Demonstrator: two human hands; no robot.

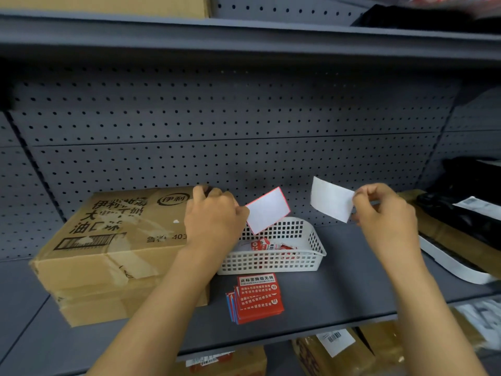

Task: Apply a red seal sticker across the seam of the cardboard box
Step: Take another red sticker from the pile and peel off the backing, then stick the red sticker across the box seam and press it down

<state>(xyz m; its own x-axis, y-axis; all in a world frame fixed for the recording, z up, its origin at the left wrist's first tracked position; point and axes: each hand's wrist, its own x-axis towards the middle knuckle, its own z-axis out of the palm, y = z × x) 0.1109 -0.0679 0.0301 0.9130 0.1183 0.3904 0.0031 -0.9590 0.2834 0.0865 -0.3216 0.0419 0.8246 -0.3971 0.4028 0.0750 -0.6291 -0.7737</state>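
Fingers [238, 213] of left hand [214, 218] pinched peeled sticker [267, 210] (white side up) | right hand [385, 210] gripped backing [332, 199] | cardboard box [116, 240] seam unsealed.

Grey shelf [339, 294] carries cardboard box [108, 253], white basket [273, 260], red sticker stack [257, 298].

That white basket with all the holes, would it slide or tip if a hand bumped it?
The white basket is thin perforated plastic holding only a few sticker sheets, so it is probably light. It sits on a smooth metal shelf, so a nudge would likely slide it. Being low and wide, it seems unlikely to tip.
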